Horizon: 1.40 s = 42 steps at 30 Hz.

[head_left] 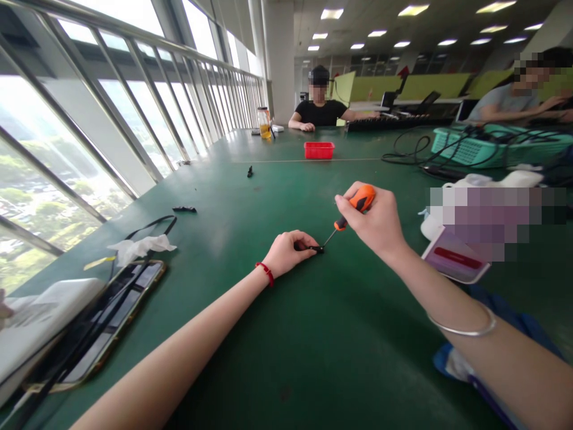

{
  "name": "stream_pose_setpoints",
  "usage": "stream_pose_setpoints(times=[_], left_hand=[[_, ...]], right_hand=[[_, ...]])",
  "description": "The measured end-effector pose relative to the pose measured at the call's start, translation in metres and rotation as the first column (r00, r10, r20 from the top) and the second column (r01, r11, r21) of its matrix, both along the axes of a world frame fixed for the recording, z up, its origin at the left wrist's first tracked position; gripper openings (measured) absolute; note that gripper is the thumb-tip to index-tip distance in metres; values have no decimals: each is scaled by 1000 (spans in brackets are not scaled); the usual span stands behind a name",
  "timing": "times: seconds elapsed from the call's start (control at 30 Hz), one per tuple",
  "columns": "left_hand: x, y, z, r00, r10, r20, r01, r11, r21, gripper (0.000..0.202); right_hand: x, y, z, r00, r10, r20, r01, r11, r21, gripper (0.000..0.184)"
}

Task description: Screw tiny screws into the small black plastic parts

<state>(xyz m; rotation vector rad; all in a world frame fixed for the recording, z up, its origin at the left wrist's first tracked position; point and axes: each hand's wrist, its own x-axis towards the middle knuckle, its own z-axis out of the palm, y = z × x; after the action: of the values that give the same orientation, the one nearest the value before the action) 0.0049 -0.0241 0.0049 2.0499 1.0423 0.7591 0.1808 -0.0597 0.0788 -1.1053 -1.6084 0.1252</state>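
Note:
My left hand [289, 252] rests on the green table [277, 358], its fingers pinched on a small black part [316, 248] that lies on the surface. My right hand [375, 220] is wrapped round the orange handle of a small screwdriver [353, 206]. The screwdriver slants down to the left, and its thin tip meets the black part. A red cord circles my left wrist and a silver bangle my right forearm.
Two phones [105, 325], a white tissue [141, 246] and a black strap lie at the left. Small black parts [184, 209] and a red tray [319, 150] sit farther back. A teal basket [487, 146] with cables stands at the right. Two people sit at the far end.

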Motion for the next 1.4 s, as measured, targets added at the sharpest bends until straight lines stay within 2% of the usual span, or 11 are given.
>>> stream_pose_setpoints(times=[0.4,0.77,1.4], left_hand=[[1,-4,3,999,26,-45,-25,999,28,18],[-6,3,7,989,-146,18,147,987,-71,21],[-5,2,9,993,-113,28,115,988,-99,19]], right_hand=[[0,1,-6,998,-23,54,24,999,-20,28],[0,1,-7,1000,1,6,-1,1000,-21,28],[0,0,-5,1000,-4,9,4,1000,-7,28]])
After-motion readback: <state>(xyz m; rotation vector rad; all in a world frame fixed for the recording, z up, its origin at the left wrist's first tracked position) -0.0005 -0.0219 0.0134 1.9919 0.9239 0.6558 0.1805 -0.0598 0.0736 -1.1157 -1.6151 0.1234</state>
